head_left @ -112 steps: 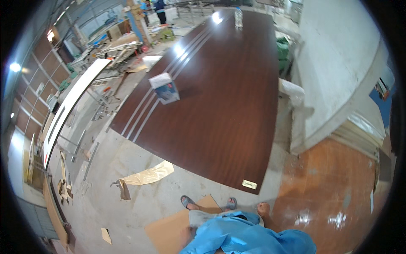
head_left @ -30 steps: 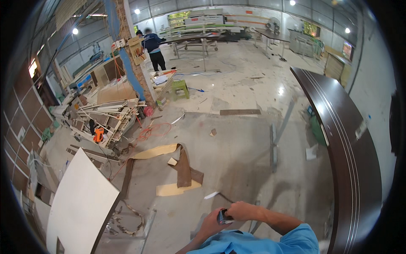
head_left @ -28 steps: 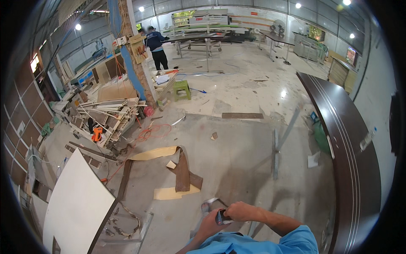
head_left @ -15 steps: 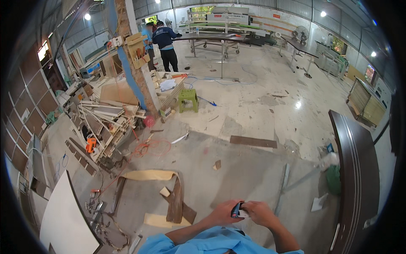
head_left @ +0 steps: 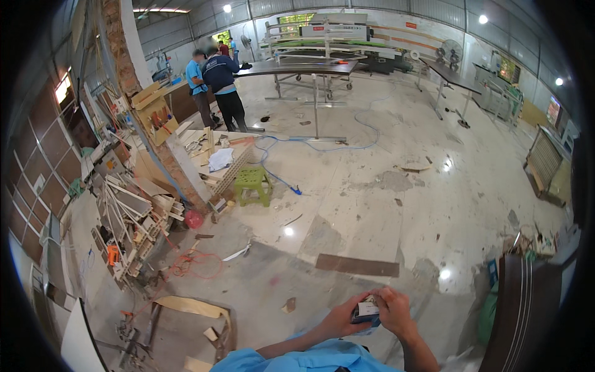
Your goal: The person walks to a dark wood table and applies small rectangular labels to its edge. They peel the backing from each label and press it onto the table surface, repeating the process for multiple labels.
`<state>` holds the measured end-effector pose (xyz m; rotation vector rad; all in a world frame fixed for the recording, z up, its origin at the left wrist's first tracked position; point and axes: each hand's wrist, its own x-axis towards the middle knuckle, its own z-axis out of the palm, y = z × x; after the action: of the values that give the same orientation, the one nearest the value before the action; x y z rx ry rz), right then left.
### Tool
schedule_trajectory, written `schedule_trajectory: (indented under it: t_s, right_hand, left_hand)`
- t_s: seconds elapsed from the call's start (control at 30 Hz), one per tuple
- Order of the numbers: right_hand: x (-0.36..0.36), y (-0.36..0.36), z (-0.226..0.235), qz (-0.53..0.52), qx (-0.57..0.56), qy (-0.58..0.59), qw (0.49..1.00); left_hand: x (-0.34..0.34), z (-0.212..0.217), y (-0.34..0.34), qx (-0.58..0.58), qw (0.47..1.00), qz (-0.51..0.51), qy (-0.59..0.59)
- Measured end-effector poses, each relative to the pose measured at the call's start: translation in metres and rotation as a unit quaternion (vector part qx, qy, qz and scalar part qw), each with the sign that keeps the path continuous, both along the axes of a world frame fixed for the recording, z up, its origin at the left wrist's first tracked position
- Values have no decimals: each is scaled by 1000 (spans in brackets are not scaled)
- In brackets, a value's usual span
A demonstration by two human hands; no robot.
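Two bare hands, head view. Small dark-blue box with a pale top (head_left: pixel 366 312) sits between them, low, right of centre, above the floor. Left hand (head_left: pixel 340 317): fingers curled around the box's left side, gripping it. Right hand (head_left: pixel 395 307): fingers bent over the top; cannot tell whether they pinch anything.
Handling (judged): light, probably thin card; stiff at the edges, apt to dent if squeezed. Best hold: opposite side walls, lower down.
Materials: green stool (head_left: pixel 252 185), moulded plastic; brown strip (head_left: pixel 357 265), flat, narrow; striped board (head_left: pixel 519 316), dark, smooth.
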<state>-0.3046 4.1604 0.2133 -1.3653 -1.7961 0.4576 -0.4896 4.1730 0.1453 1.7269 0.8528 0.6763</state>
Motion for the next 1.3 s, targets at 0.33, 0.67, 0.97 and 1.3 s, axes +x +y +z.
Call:
schedule_trajectory:
  t_s: [0.33,0.67,0.97,1.3]
  right_hand:
    - [221,363,-13,-2,-8,-58,998]
    - [452,645,-7,-148,-68,113,980]
    - [717,973,-16,-246,-10,412,877]
    - [992,1275,-48,-228,-19,516,826]
  left_hand:
    - [229,-29,382,186,982,-11,-20]
    - [461,7,702,168,979,-106,-41]
    - [709,7,980,8,999,-1,-40]
    - [950,-55,1283,-9,999,38,9]
